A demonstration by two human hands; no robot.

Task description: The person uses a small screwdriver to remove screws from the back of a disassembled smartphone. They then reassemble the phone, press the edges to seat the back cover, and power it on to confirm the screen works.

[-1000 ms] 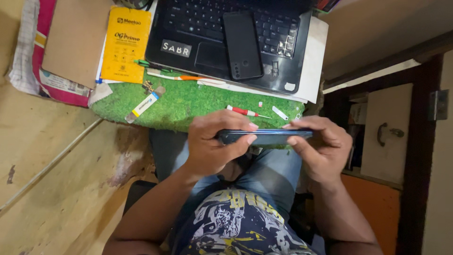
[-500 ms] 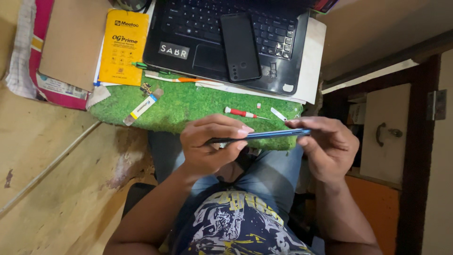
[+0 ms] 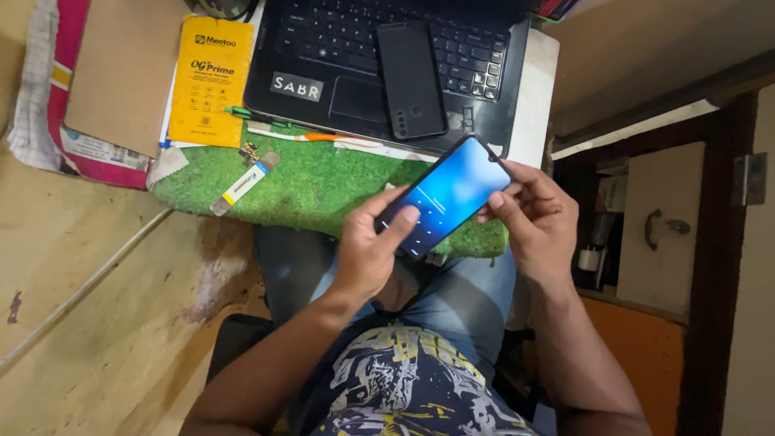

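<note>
A smartphone [image 3: 446, 196] with a lit blue screen is held tilted above my lap, screen facing up. My left hand [image 3: 371, 250] grips its lower end, thumb resting on the screen. My right hand [image 3: 537, 218] holds the right edge with fingertips on the side and upper corner. Below the phone lies the edge of a green turf mat [image 3: 307, 186].
A black laptop [image 3: 339, 64] sits at the top with a second dark phone [image 3: 412, 79] lying back-up on its keyboard. A yellow packet [image 3: 210, 81], a cardboard piece [image 3: 121, 73], an orange-tipped tool [image 3: 311, 136] and a small strip [image 3: 245, 182] lie on the mat. A dark cabinet [image 3: 662, 234] stands right.
The phone was held edge-on between both hands; it has been turned so its lit screen faces up, and my left thumb now rests on the screen.
</note>
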